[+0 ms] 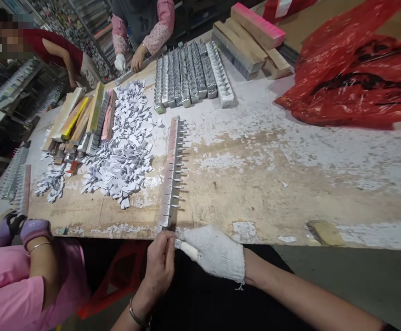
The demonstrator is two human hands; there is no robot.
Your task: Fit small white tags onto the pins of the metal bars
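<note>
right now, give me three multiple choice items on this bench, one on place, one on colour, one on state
1. Where does the paper pile lie from the long strip?
A. left
B. right
C. on top

2. What colour is the plastic bag?
A. blue
B. red
C. green

3. What covers the right hand?
A. nothing
B. a purple glove
C. a white glove

Key: 1 A, the pile sits left of the strip. 2 B, the bag is plainly red. 3 C, a white knit glove covers it, while the left hand is bare.
</note>
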